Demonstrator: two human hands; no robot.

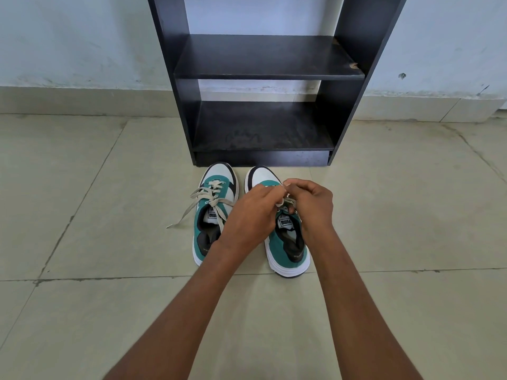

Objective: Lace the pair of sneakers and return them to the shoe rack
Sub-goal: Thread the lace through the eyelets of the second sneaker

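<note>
Both hands — left hand (251, 208), right hand (311, 204) — pinch the lace (282, 202) over the right sneaker (286, 242), hiding its eyelets. The left sneaker (212, 215) sits beside it on the floor (82, 242), laces trailing loose, before the shoe rack (263, 75) — top cut off.

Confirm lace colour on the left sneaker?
Off-white, greyish cream laces on the left sneaker, loose ends on the floor. Clearest in the head view.

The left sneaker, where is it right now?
In the head view, the left sneaker sits on the floor before the shoe rack, left of the sneaker under both hands.
</note>
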